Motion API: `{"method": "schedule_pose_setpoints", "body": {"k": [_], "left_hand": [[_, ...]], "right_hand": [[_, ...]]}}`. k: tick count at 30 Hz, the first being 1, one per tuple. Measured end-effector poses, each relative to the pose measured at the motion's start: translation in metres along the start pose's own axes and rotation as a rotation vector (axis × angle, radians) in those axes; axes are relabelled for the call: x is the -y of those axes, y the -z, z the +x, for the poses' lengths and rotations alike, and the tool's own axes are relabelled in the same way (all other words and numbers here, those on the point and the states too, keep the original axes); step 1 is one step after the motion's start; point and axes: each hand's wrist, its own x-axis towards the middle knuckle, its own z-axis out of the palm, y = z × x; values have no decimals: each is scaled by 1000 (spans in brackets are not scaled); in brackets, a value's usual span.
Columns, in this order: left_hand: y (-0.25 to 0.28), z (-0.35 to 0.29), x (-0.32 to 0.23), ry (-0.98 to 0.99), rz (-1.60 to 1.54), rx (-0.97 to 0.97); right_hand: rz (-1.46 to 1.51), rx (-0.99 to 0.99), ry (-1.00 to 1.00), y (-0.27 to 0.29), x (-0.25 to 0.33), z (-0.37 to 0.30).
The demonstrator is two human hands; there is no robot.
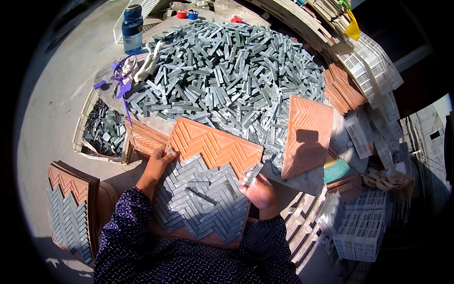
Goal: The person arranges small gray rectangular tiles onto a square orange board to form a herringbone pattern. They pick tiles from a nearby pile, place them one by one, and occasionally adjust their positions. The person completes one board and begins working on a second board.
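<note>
An orange herringbone mould [215,139] rests tilted across my lap, its lower part filled with grey strip tiles [177,215] in a zigzag pattern. Bare orange grooves show along its far end. My left hand [158,168] is closed on the mould's left edge, the thumb lying on top. Between the fingers of my right hand [261,191], by the right edge, is a grey strip tile [254,174]. A few loose strips [201,196] lie on top of the laid ones.
Beyond the mould, a large heap of grey strips [227,71] covers the table. An empty mould [308,135] leans at its right. A bottle [133,31] stands far left. Left are a crate of dark pieces [105,128] and stacked filled moulds [71,210]; right, white crates [362,227].
</note>
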Motion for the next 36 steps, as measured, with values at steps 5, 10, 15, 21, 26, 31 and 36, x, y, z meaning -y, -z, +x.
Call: {"method": "schedule_pose_setpoints", "body": {"k": [5, 10, 15, 21, 26, 31, 36], "left_hand": [[5, 0, 2, -4, 10, -1], [-1, 0, -1, -14, -21, -1], [2, 1, 0, 4, -13, -3], [-1, -2, -6, 10, -28, 0], [-3, -4, -9, 13, -32, -4], [-1, -2, -5, 11, -42, -10], [0, -2, -4, 4, -24, 3]], "right_hand": [[-520, -278, 110, -2, 10, 9], [-1490, -445, 395, 1, 5, 20], [-1773, -421, 387, -15, -8, 27], [-1890, -436, 415, -23, -15, 30], [-1945, -383, 536, -21, -17, 25], [-1915, -432, 355, -33, -11, 27], [-1866, -493, 159, -32, -3, 34]]}}
